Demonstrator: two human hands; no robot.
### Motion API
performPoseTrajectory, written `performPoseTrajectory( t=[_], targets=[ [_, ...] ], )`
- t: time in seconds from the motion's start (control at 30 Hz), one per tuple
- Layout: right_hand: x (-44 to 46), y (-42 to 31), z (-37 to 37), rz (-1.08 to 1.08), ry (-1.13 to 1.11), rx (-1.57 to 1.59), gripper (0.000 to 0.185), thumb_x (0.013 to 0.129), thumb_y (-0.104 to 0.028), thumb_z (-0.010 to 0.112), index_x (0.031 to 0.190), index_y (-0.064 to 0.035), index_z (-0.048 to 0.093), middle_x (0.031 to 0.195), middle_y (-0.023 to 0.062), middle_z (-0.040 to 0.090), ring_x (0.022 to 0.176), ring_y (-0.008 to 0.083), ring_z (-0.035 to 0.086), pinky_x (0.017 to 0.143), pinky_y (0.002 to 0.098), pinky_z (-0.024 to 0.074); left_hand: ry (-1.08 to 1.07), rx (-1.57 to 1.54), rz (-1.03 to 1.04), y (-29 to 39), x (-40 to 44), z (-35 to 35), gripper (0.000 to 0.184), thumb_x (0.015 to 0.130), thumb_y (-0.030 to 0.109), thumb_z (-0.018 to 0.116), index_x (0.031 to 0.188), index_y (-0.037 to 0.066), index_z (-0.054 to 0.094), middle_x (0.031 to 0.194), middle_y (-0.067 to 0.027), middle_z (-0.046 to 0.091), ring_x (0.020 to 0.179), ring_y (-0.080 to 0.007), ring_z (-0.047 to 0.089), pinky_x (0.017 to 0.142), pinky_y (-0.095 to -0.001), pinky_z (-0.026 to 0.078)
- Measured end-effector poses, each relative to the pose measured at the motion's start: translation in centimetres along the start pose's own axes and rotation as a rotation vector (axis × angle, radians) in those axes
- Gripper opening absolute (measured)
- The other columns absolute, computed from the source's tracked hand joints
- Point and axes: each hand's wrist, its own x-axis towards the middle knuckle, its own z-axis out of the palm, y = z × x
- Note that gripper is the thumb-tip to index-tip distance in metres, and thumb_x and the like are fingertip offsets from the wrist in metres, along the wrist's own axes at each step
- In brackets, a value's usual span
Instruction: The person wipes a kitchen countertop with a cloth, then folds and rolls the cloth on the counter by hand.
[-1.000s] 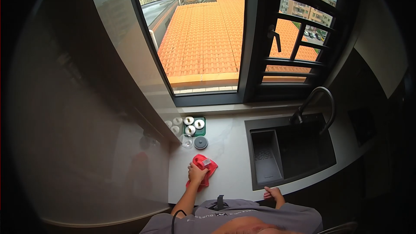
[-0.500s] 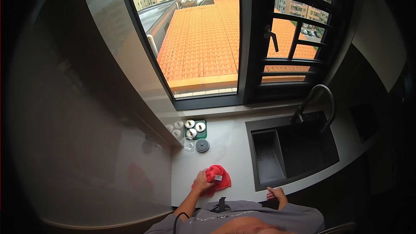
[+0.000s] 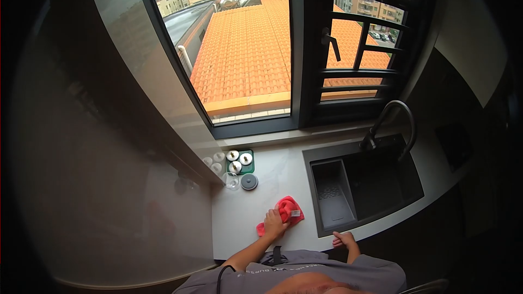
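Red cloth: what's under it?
White counter shows around the red cloth. The patch directly beneath is covered, so I can't tell if anything else is there. The left hand is on top, hiding part of the cloth.

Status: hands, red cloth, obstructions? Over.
Left hand gripping crumpled red fabric cloth on white countertop. Right hand, seemingly empty, by black rectangular sink. No object against cloth; round grey knobbed lid apart.

Microfibre-type red cloth: bunched and creased, white label facing up at its right side. Lies on the white countertop, near side, left of the sink, gripped by the left hand.
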Motion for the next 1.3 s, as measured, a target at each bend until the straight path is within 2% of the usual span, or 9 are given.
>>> performPoseTrajectory(
  t=[0.13, 0.23, 0.4, 0.53, 0.57, 0.73, 0.97, 1.13, 1.3],
  targets=[
    [-0.9, -0.6, 0.5, 0.034, 0.018, -0.016, 0.045, 0.087, -0.037, 0.074, 0.082, 0.008, 0.067, 0.076, 0.0184, 0.07, 0.064, 0.0285, 0.071, 0.059, 0.0374, 0.0619, -0.342, -0.068, 0.516, 3.3, -2.0, 1.5, 0.094, 0.067, 0.036, 0.083, 0.142, 0.006, 0.036, 0.113, -0.0182, 0.055, 0.102, -0.0366, 0.058, 0.086, -0.0466, 0.049],
    [-0.6, -0.3, 0.1, 0.022, 0.014, -0.012, 0.044, 0.087, -0.036, 0.074, 0.082, 0.0075, 0.067, 0.076, 0.0181, 0.071, 0.064, 0.0283, 0.072, 0.059, 0.0373, 0.062, -0.373, -0.128, 0.517, 1.1, -2.7, 0.5, 0.098, 0.066, 0.037, 0.083, 0.144, 0.005, 0.034, 0.118, -0.0198, 0.055, 0.104, -0.0372, 0.059, 0.089, -0.047, 0.049],
    [-0.3, -0.2, -0.2, 0.031, 0.01, -0.019, 0.043, 0.087, -0.035, 0.074, 0.083, 0.0078, 0.067, 0.077, 0.0181, 0.07, 0.065, 0.0282, 0.072, 0.059, 0.0371, 0.0623, -0.171, -0.186, -0.26, -9.3, -2.7, -5.6, 0.104, 0.067, 0.042, 0.083, 0.146, 0.004, 0.026, 0.137, -0.0219, 0.048, 0.123, -0.0372, 0.051, 0.1, -0.0461, 0.046],
    [-0.3, -0.1, 0.0, 0.031, 0.0, -0.003, 0.045, 0.086, -0.035, 0.075, 0.082, 0.009, 0.067, 0.076, 0.0189, 0.07, 0.065, 0.0286, 0.072, 0.059, 0.0373, 0.0624, 0.184, -0.233, -0.865, -17.6, -2.9, -8.4, 0.093, 0.075, 0.04, 0.077, 0.143, 0.001, 0.026, 0.135, -0.0268, 0.048, 0.122, -0.042, 0.051, 0.101, -0.0492, 0.044],
    [-0.3, -0.2, 0.0, 0.021, 0.002, 0.004, 0.046, 0.085, -0.035, 0.076, 0.081, 0.0097, 0.067, 0.076, 0.0197, 0.07, 0.064, 0.0292, 0.072, 0.058, 0.0376, 0.0624, 0.38, -0.16, -0.857, -20.6, -2.9, -6.5, 0.092, 0.076, 0.04, 0.075, 0.143, 0.001, 0.026, 0.133, -0.0284, 0.049, 0.12, -0.0446, 0.052, 0.101, -0.0506, 0.044],
    [-0.2, -0.1, -0.1, 0.014, -0.001, 0.013, 0.046, 0.085, -0.035, 0.077, 0.08, 0.0098, 0.067, 0.076, 0.0195, 0.07, 0.064, 0.0287, 0.072, 0.058, 0.037, 0.0623, 0.368, 0.043, -0.863, -12.7, -0.8, -5.1, 0.085, 0.076, 0.039, 0.075, 0.139, 0.005, 0.029, 0.127, -0.0267, 0.048, 0.114, -0.0439, 0.051, 0.095, -0.0532, 0.045],
    [-0.3, -0.1, 0.0, 0.04, 0.006, -0.001, 0.044, 0.087, -0.034, 0.074, 0.084, 0.0089, 0.068, 0.078, 0.0183, 0.07, 0.066, 0.0284, 0.072, 0.06, 0.0365, 0.0623, -0.147, 0.067, -0.009, 0.5, 1.4, -1.0, 0.088, 0.069, 0.044, 0.081, 0.136, 0.009, 0.036, 0.112, -0.0181, 0.053, 0.104, -0.0362, 0.054, 0.087, -0.0497, 0.045],
    [0.1, 0.2, -0.1, 0.026, -0.004, 0.022, 0.042, 0.087, -0.033, 0.075, 0.084, 0.0088, 0.067, 0.079, 0.018, 0.071, 0.066, 0.0285, 0.072, 0.06, 0.0366, 0.0622, -0.417, -0.055, 0.59, 0.8, 1.3, 0.3, 0.087, 0.066, 0.039, 0.082, 0.139, 0.015, 0.042, 0.114, -0.0181, 0.056, 0.108, -0.0369, 0.057, 0.091, -0.0495, 0.047],
    [-0.5, -0.1, 0.0, 0.026, -0.009, 0.0, 0.044, 0.087, -0.035, 0.074, 0.083, 0.0086, 0.068, 0.077, 0.0178, 0.07, 0.065, 0.0282, 0.072, 0.06, 0.0363, 0.0622, -0.444, -0.188, 0.217, -9.6, -1.6, -4.1, 0.087, 0.066, 0.044, 0.081, 0.139, 0.015, 0.043, 0.121, -0.0202, 0.055, 0.113, -0.0382, 0.056, 0.094, -0.0492, 0.047]
  ],
)
